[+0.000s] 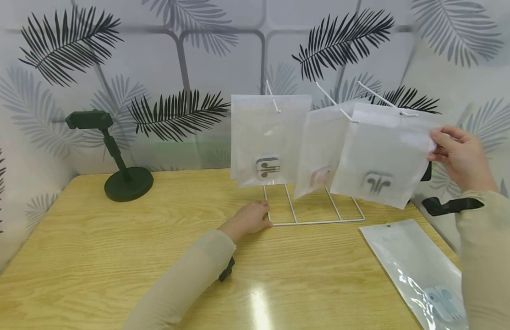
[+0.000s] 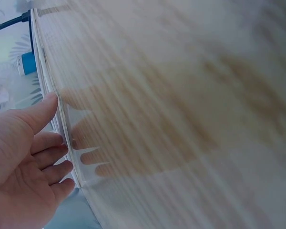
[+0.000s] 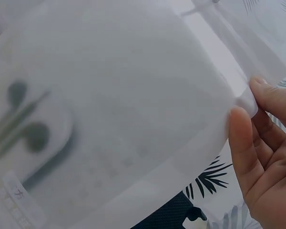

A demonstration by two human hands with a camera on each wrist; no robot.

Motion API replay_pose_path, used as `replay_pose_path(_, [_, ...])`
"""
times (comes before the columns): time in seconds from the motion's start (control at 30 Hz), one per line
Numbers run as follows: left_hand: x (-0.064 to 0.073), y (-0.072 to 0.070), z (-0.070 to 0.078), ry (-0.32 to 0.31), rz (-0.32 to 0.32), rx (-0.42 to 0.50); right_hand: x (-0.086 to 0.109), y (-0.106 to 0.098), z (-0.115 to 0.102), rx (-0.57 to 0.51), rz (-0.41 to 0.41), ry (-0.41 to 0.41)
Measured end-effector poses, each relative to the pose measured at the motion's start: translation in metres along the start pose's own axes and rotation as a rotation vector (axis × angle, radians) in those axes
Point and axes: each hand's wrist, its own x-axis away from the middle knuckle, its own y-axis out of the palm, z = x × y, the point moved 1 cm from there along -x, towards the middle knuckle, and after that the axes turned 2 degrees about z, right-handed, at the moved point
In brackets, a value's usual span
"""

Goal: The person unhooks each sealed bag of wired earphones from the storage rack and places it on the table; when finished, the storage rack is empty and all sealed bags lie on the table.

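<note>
My right hand (image 1: 461, 153) pinches the right edge of a frosted plastic bag (image 1: 382, 156) between thumb and fingers. Inside it, dark earphones in a case show through. The rightmost hook's tip shows in front of the bag's top edge. My left hand (image 1: 249, 219) is at the front left corner of the white wire rack (image 1: 316, 223); in the left wrist view, its fingertips (image 2: 63, 138) touch the wire, thumb apart. On the rack's left hook hang bags (image 1: 271, 133) with earphones; a bag (image 1: 320, 146) with something pink hangs at the middle hook.
Another bag (image 1: 407, 256) with pale blue earphones lies flat at the table's right edge. At the back left stands a dark phone stand (image 1: 128, 183). A leaf-patterned curtain (image 1: 213, 59) hangs behind the wooden table (image 1: 114, 256).
</note>
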Motion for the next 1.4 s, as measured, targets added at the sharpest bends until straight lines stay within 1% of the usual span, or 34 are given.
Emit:
replay_pose_path(0.1, [-0.001,0.001,0.0,0.0,0.002,0.0,-0.002,-0.009,0.001,0.031,0.0,-0.029])
replay_pose_path(0.17, [-0.001,0.001,0.0,0.0,-0.002,-0.003,-0.004,-0.018,0.002,0.097,0.014,-0.046])
replay_pose_path(0.27, [-0.002,0.002,-0.001,0.003,-0.004,-0.011,-0.003,-0.027,0.002,0.157,0.026,-0.067])
replay_pose_path(0.33, [-0.002,0.003,-0.001,0.004,-0.006,-0.015,0.002,-0.024,-0.001,0.152,0.023,-0.087])
replay_pose_path(0.4, [-0.003,0.003,-0.001,0.003,-0.005,-0.013,0.008,-0.018,-0.005,0.111,0.017,-0.106])
replay_pose_path(0.47, [-0.003,0.003,-0.002,0.003,-0.003,-0.011,0.008,-0.021,-0.004,0.099,0.019,-0.123])
replay_pose_path(0.5, [-0.002,0.003,-0.002,0.004,-0.002,-0.009,0.003,-0.03,-0.001,0.1,0.014,-0.138])
replay_pose_path(0.57, [-0.002,0.003,-0.002,0.007,0.0,-0.005,-0.012,-0.055,0.007,0.12,0.024,-0.15])
replay_pose_path(0.63, [-0.001,0.003,-0.002,0.012,0.004,-0.002,-0.025,-0.08,0.016,0.16,0.034,-0.152])
replay_pose_path(0.67, [-0.001,0.002,-0.001,0.014,0.004,-0.001,-0.027,-0.086,0.017,0.171,0.046,-0.147])
replay_pose_path(0.7, [-0.001,0.002,-0.001,0.015,0.004,0.0,-0.029,-0.091,0.019,0.186,0.042,-0.156])
replay_pose_path(0.77, [0.0,0.002,-0.001,0.018,0.006,0.0,-0.02,-0.083,0.013,0.221,0.059,-0.139])
replay_pose_path(0.87, [0.0,0.001,0.0,0.018,0.009,-0.001,-0.002,-0.062,0.003,0.25,0.07,-0.136])
replay_pose_path(1.07, [0.001,0.0,0.001,0.013,0.01,-0.004,0.022,-0.04,-0.006,0.287,0.035,-0.147])
replay_pose_path(1.17, [0.002,-0.001,0.001,0.016,0.013,-0.009,0.04,-0.026,-0.011,0.315,0.041,-0.132])
replay_pose_path(1.27, [0.002,-0.001,0.001,0.021,0.017,-0.006,0.057,-0.011,-0.015,0.363,0.027,-0.116])
replay_pose_path(1.4, [0.002,-0.001,0.001,0.024,0.019,0.0,0.072,0.0,-0.013,0.339,-0.02,-0.111])
